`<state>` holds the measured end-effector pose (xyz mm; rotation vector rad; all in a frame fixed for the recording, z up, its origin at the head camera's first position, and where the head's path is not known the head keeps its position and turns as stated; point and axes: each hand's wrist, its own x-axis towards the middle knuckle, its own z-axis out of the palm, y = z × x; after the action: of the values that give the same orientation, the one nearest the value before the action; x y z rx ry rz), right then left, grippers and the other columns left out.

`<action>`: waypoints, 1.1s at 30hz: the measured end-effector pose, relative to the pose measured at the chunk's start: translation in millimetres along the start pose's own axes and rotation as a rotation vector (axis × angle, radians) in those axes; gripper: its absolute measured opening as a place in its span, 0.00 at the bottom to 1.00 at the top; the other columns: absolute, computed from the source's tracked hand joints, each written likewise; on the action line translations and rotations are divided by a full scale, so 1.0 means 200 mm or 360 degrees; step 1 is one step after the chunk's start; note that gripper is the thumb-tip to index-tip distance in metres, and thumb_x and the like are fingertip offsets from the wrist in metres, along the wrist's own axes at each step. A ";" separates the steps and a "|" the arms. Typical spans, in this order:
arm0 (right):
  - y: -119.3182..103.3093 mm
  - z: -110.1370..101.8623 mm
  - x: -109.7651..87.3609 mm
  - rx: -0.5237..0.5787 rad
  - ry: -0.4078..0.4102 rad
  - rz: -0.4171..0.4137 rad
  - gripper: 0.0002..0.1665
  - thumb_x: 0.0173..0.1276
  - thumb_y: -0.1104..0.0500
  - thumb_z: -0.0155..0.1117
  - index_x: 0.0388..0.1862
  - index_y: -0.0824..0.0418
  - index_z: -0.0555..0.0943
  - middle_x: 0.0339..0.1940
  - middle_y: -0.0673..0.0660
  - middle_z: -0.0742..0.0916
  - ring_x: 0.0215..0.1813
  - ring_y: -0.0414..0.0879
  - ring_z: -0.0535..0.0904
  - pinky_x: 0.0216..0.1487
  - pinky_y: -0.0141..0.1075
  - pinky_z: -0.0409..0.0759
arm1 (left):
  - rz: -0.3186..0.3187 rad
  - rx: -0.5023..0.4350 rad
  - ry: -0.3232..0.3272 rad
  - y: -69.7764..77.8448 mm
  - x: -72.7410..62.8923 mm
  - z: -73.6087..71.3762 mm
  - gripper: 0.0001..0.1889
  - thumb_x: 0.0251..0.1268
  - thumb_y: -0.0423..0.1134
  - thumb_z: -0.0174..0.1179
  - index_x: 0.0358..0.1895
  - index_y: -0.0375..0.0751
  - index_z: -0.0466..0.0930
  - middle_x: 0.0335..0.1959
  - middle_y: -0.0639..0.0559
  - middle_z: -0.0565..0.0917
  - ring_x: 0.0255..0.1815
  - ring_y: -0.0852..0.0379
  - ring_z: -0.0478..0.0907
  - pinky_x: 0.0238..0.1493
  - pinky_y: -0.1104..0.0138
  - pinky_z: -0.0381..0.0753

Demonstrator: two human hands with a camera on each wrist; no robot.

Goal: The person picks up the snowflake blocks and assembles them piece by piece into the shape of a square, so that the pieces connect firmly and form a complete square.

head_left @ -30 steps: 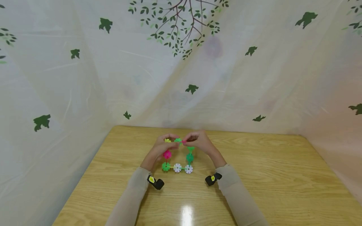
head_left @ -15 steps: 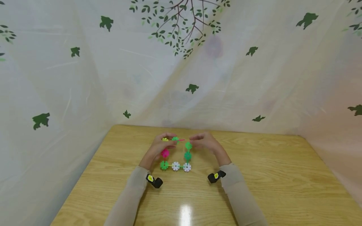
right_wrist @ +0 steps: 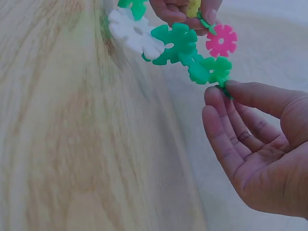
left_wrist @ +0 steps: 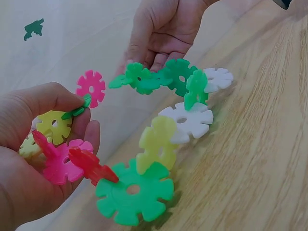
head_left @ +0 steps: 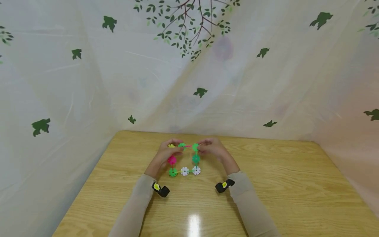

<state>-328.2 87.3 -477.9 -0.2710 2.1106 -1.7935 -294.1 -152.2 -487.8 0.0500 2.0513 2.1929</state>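
A chain of slotted interlocking plastic discs is bent into a nearly square loop between my hands. My left hand (head_left: 162, 155) pinches a green disc (left_wrist: 77, 110) of the chain between thumb and fingers, and a pink disc (left_wrist: 98, 85) stands out from it toward the right. A yellow disc (left_wrist: 57, 129) and a second pink disc (left_wrist: 57, 166) lie over the left palm. My right hand (head_left: 214, 148) pinches a small green disc (right_wrist: 225, 91) at the chain's other end, close to the outstanding pink disc. White discs (head_left: 185, 168) form the near side beside a green corner disc (left_wrist: 111, 192).
The loop's near side is low over the wooden table (head_left: 281, 184). A pale curtain (head_left: 237, 98) with printed leaves and birds hangs behind the table. Each sleeve cuff carries a small black camera, such as the left one (head_left: 164, 192).
My right hand drew back to the right from the pink disc, then took hold of the chain's green end and raised it level with that disc. The left hand keeps its grip.
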 end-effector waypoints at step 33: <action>-0.03 0.01 -0.02 0.0032 -0.0038 -0.0316 0.18 0.69 0.69 0.67 0.55 0.77 0.81 0.38 0.54 0.91 0.40 0.48 0.90 0.56 0.55 0.85 | 0.0019 0.0019 0.0093 0.03 0.00 -0.01 0.17 0.60 0.23 0.66 0.54 0.26 0.81 0.41 0.49 0.76 0.39 0.59 0.82 0.44 0.66 0.88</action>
<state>-325.0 85.7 -472.0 -0.5103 2.1117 -1.9086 -294.4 -154.4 -482.1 -0.0004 2.0998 2.2150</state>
